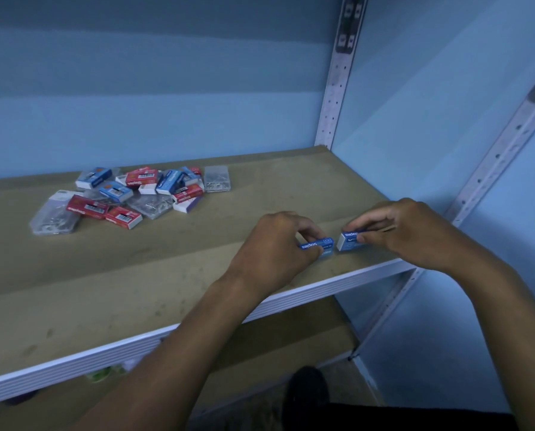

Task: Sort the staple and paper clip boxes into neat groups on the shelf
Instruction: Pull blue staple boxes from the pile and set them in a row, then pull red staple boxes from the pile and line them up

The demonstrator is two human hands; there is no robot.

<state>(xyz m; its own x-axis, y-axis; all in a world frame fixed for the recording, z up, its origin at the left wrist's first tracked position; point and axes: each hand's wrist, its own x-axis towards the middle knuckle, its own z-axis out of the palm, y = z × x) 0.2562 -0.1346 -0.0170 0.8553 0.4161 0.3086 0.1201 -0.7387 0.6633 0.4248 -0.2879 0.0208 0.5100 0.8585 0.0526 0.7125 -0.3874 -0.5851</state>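
Single head cam, wide-angle, looked forward and down from just above the shelf; near its front right corner, back wall behind. No second view.

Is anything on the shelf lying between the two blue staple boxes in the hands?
Nothing visible. The left hand holds one blue box, the right hand the other blue box; only bare shelf shows between them. The pile lies far left.

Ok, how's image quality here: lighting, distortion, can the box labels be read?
Head view: dim, with a blue cast and no glare; wide-angle bending shows in the uprights; "Staples" reads on the boxes held by the left hand and right hand; labels in the pile are too small and soft.
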